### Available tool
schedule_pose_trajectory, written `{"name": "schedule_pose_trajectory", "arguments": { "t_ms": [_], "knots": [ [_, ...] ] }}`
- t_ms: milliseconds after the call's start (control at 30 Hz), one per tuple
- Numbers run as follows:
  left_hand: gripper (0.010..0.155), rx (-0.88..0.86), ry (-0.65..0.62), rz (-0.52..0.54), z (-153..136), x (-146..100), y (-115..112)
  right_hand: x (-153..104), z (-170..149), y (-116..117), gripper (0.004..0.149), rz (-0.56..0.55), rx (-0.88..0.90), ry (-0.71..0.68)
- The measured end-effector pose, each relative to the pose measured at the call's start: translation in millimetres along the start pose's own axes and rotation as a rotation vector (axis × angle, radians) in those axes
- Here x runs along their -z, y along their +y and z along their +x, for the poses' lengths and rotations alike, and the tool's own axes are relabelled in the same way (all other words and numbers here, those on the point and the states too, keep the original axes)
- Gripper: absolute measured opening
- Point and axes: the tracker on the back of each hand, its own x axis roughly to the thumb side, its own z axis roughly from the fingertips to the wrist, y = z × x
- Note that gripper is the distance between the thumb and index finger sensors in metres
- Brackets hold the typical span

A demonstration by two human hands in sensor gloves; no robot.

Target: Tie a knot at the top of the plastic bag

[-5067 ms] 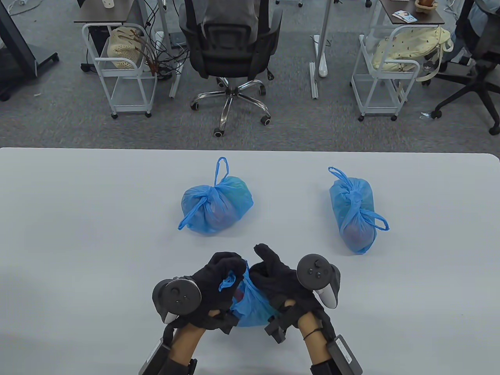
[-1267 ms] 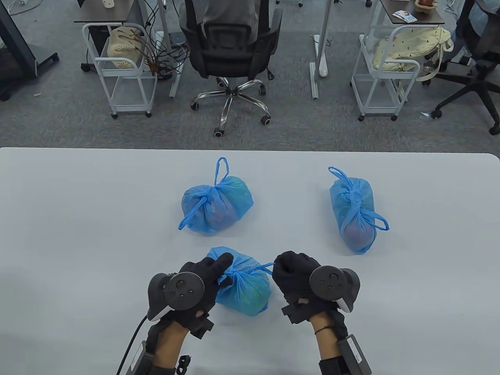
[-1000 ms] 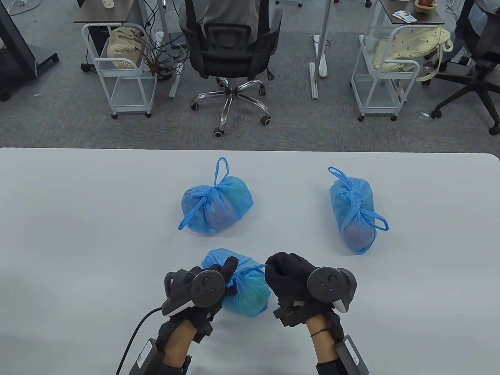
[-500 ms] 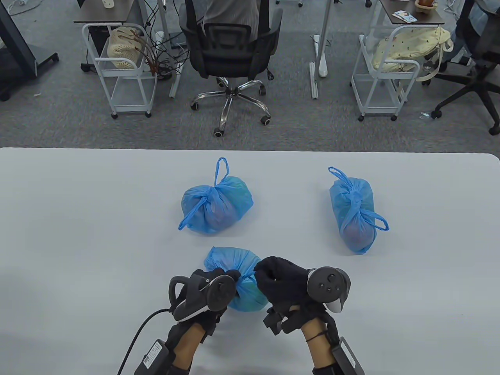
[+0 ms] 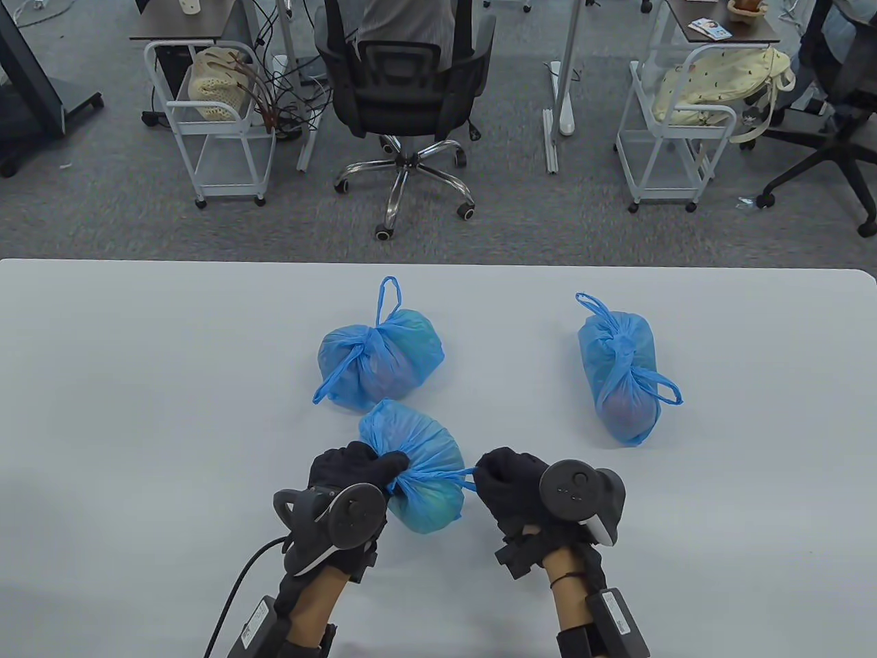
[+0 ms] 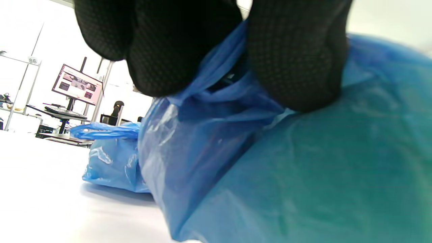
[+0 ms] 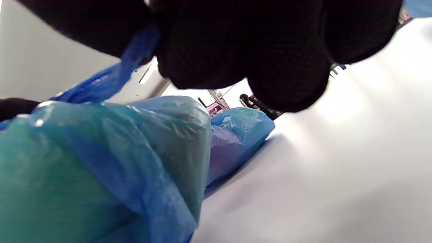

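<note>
A filled blue plastic bag lies on the white table near the front edge, between my hands. My left hand pinches one twisted handle of the bag at its left side; the left wrist view shows the fingers closed on blue plastic. My right hand grips the other handle strand, which runs taut across the bag top. In the right wrist view the strand runs into my closed fingers. The knot itself is hidden by my left hand.
Two other blue bags with tied tops lie on the table: one just behind the bag I hold, nearly touching it, and one at the right. Office chairs and carts stand on the floor beyond the table's far edge.
My hands have moved apart, drawing the handles taut across the bag top. The bag has shifted away from me toward the middle tied bag. Five seconds ago both hands were bunched over the bag top.
</note>
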Motion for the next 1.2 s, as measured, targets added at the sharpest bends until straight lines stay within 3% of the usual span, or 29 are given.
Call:
{"name": "schedule_pose_trajectory", "arguments": {
  "t_ms": [167, 333, 500, 667, 767, 867, 1200],
  "knots": [
    [0.036, -0.107, 0.058, 0.027, -17, 12, 25, 1, 10, -4, 0.039, -0.08, -0.02, -0.061],
    [0.036, -0.076, 0.13, 0.144, -44, 25, 79, -4, -6, -8, 0.038, -0.16, -0.144, -0.029],
    [0.037, 0.024, 0.226, 0.231, -76, 35, 130, -6, -12, -11, 0.039, -0.218, -0.191, -0.005],
    [0.039, 0.138, 0.352, 0.262, -111, 44, 156, -6, -3, -6, 0.04, -0.202, -0.275, -0.044],
    [0.039, 0.156, 0.425, 0.268, -134, 45, 157, -6, 2, -2, 0.04, -0.181, -0.33, -0.071],
    [0.04, 0.149, 0.5, 0.245, -159, 45, 144, -6, 4, -2, 0.04, -0.179, -0.342, -0.076],
    [0.042, 0.132, 0.685, 0.126, -223, 51, 73, -3, -8, -2, 0.04, -0.158, -0.358, -0.035]
  ]
}}
